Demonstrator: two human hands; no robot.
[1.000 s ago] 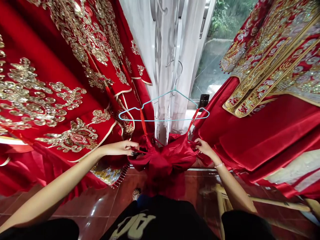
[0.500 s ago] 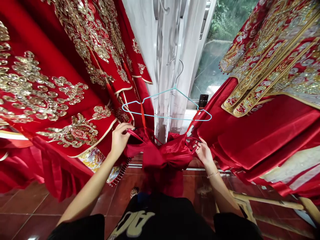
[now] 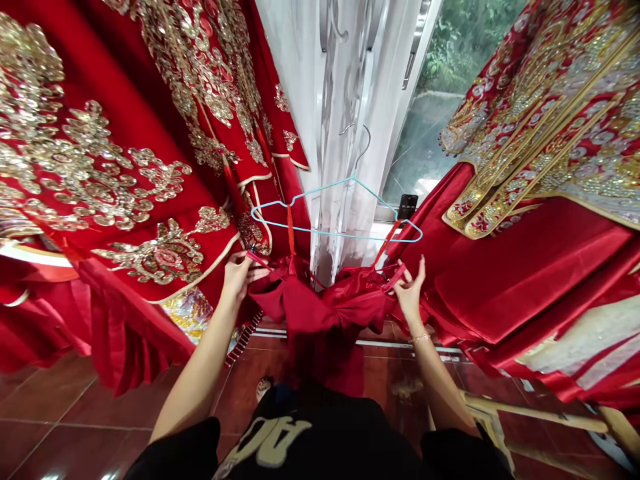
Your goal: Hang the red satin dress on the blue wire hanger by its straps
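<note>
A plain red satin garment (image 3: 325, 303) hangs by two thin red straps from a light blue wire hanger (image 3: 336, 212) in front of a white curtain. My left hand (image 3: 239, 275) pinches a strap loop at the garment's left upper corner. At the right upper corner my right hand (image 3: 411, 288) grips another thin red strap, with its other fingers raised.
Red robes with gold embroidery (image 3: 125, 173) hang close on the left, and more of them (image 3: 540, 153) drape on the right. A white sheer curtain (image 3: 345, 100) and a window are behind. A small black device (image 3: 407, 205) sits on the sill. A wooden frame (image 3: 530, 413) is at lower right above the red tiled floor.
Both hands have moved up from the garment's sides to its upper corners, and the fingers now hold the strap loops. The view has shifted slightly closer.
</note>
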